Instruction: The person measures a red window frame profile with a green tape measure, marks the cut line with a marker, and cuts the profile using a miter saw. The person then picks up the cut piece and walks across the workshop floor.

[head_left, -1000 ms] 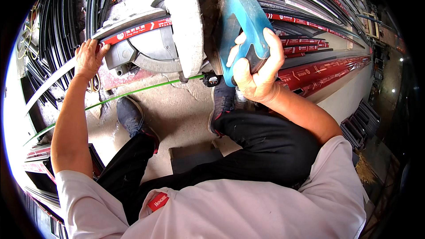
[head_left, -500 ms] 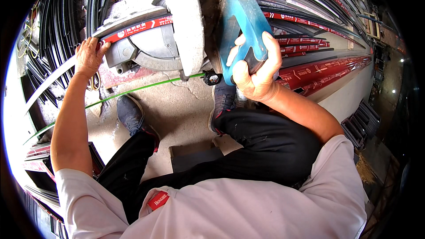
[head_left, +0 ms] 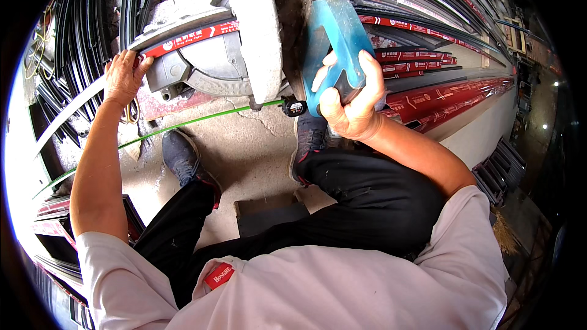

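My right hand (head_left: 354, 101) is wrapped round the blue handle (head_left: 345, 21) of a miter saw, whose pale round blade guard (head_left: 257, 30) stands upright to its left. My left hand (head_left: 125, 76) grips a long profile strip (head_left: 195, 38) covered in red film, at the left end of the saw's grey base (head_left: 211, 64). The strip lies against the fence and runs rightward behind the guard, which hides the part at the blade. Below the saw, a tape measure (head_left: 293, 106) lies with its green blade (head_left: 202, 118) drawn out far to the left.
Bundles of black profiles (head_left: 85, 30) lie at the far left. More profiles, several red-wrapped (head_left: 452, 101), are stacked on the right. Scissors (head_left: 130, 112) lie near my left wrist. My shoes (head_left: 181, 154) rest on the concrete floor, with a dark block (head_left: 269, 217) between my legs.
The saw handle and my right hand have shifted very slightly. My left hand and the red strip keep their places.
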`<state>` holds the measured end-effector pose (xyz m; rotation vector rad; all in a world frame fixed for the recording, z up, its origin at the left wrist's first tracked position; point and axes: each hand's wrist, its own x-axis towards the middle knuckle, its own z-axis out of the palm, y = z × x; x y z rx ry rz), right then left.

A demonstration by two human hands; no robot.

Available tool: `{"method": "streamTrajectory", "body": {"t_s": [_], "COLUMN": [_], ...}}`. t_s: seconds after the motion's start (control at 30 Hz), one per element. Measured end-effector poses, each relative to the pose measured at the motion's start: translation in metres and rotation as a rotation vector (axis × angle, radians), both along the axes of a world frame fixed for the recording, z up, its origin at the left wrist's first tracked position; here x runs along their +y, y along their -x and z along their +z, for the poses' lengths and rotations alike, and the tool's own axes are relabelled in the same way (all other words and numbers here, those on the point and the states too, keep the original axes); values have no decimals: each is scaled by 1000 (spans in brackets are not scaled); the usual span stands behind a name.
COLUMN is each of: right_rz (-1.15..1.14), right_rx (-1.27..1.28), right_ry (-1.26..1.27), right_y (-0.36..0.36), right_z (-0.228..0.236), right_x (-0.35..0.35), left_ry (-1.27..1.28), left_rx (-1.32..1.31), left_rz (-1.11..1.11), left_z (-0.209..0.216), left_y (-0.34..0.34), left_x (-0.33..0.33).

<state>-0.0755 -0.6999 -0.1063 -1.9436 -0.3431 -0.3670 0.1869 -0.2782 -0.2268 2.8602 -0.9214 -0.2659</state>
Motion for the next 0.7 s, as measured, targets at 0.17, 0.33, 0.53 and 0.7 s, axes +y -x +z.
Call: {"method": "streamTrajectory", "body": {"t_s": [0.17,0.33,0.53,0.7], "right_rz": [7,13,25,-34], "right_rx": [-14,-36,-43,21], "right_ry": [47,89,81,-34], "right_y": [6,9,9,-20], "right_z": [-7,-13,-13,34], "right_x": [-1,-1,0,-1], "left_ry": [-10,-10,-9,-24], "left_rx": [18,13,32,42], "left_rz": [2,11,49,45], "left_z": [5,6,7,9], "left_y": [1,2,2,1], "left_x": [-4,-4,-4,-7]}}
